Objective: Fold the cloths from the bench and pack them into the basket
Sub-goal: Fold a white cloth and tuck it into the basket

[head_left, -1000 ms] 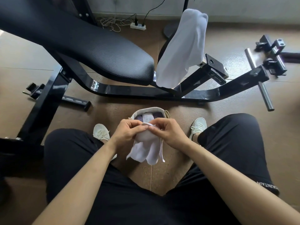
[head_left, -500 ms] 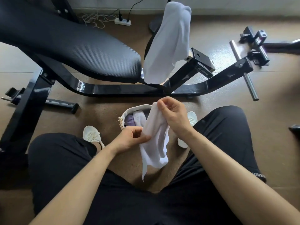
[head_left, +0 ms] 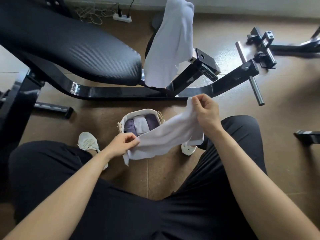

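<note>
I hold a white cloth (head_left: 170, 134) stretched slantwise above the floor between my knees. My left hand (head_left: 123, 144) pinches its lower left corner. My right hand (head_left: 206, 112) pinches its upper right corner, higher and farther out. Behind the cloth a small pale basket (head_left: 138, 113) stands on the floor, with folded purple and white cloths (head_left: 141, 125) packed upright inside; its near right side is hidden by the cloth. Another white cloth (head_left: 171, 44) hangs draped over the bench frame at the back.
The black padded bench seat (head_left: 74, 49) and its frame (head_left: 121, 92) cross the view behind the basket. A steel bar (head_left: 251, 73) and clamps lie right, a power strip (head_left: 122, 17) by the wall. My white shoes (head_left: 88, 142) flank the basket.
My hands have drawn apart: the right rose up and to the right, the left dropped leftward, pulling the bunched white cloth out into a long stretched band.
</note>
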A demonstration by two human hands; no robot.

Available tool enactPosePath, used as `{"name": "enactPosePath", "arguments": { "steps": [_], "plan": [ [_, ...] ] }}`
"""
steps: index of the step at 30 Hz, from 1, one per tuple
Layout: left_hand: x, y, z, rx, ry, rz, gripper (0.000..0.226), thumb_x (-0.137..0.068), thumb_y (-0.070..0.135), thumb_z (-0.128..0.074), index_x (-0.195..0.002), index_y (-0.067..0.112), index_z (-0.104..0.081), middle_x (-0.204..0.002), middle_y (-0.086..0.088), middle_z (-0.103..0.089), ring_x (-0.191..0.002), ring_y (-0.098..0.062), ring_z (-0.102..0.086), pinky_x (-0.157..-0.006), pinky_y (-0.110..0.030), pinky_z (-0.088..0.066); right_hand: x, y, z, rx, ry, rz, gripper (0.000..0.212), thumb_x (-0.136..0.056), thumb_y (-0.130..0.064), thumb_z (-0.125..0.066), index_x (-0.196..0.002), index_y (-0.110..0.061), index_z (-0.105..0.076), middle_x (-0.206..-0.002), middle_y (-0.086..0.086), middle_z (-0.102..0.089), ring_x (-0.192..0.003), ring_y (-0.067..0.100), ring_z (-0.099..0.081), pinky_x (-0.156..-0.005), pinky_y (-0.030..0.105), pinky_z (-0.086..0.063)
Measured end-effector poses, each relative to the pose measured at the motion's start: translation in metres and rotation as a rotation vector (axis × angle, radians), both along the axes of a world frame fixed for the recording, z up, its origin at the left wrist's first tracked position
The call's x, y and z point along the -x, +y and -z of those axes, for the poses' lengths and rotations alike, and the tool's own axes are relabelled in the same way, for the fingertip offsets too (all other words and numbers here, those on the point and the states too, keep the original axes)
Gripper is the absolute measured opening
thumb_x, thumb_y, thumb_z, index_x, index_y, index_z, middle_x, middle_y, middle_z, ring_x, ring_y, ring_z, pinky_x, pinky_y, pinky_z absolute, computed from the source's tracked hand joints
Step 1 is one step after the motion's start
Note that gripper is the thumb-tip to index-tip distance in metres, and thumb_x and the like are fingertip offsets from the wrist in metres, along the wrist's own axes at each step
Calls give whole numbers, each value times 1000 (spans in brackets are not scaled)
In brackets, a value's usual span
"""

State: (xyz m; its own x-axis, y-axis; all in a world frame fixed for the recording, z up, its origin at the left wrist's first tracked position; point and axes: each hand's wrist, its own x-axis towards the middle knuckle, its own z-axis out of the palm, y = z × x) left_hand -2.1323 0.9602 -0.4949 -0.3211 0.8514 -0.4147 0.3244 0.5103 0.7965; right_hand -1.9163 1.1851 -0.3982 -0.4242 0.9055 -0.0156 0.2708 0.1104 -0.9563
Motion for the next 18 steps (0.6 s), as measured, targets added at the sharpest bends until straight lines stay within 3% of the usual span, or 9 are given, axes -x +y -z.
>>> {"name": "enactPosePath", "arguments": {
  "steps": [3,5,9,11,13,15,18],
  "plan": [
    [-7,6,-21,-149,-19,-86,12,-97,20,-67,-87,22,-73,-79,8,-71,-74,0,-58,-68,-13,-46,4,-12,8,-56,-147,-196,3,-90,-17,-75,-89,-16,-72,-68,-19,-63,-64,-6,-53,-65,13,-42],
    [-12,7,-34,-207,-32,-89,10,-97,23,-68,-92,19,-75,-84,3,-72,-79,-4,-61,-70,-14,-47,10,-28,14,-88,-240,-357,15,-83,-21,-83,-97,-19,-76,-61,-19,-56,-59,-2,-48,-61,14,-38],
    [-25,6,-57,-287,-77,-20,11,-96,21,-68,-100,17,-77,-92,7,-75,-92,-8,-68,-79,-16,-51,28,-61,26,-58,-319,-651,39,-84,-35,-82,-122,-29,-72,-66,-8,-50,-59,4,-43,-59,19,-39],
    [-27,5,-63,-315,-76,-3,11,-96,18,-68,-102,16,-77,-93,9,-76,-95,-11,-70,-82,-17,-52,36,-70,30,-53,-356,-719,29,-88,-40,-77,-115,-30,-74,-68,5,-56,-61,11,-47,-60,25,-41],
    [-25,2,-66,-324,-72,-20,11,-95,19,-69,-102,17,-78,-93,9,-76,-95,-11,-70,-82,-18,-53,41,-72,29,-43,-366,-730,17,-90,-40,-75,-96,-24,-77,-74,9,-67,-67,22,-59,-64,31,-47],
    [-20,-1,-65,-296,-58,-37,8,-94,23,-70,-98,23,-77,-90,9,-75,-90,-11,-69,-77,-21,-55,41,-68,26,-42,-362,-719,19,-91,-37,-75,-90,-18,-77,-79,3,-73,-77,18,-66,-71,31,-51],
    [-13,-5,-63,-208,-61,-21,8,-94,29,-69,-93,24,-76,-86,8,-73,-83,-11,-68,-70,-27,-55,39,-59,23,-73,-314,-641,13,-93,-28,-73,-87,-17,-74,-77,-8,-69,-72,4,-62,-70,25,-50]
  ]
}}
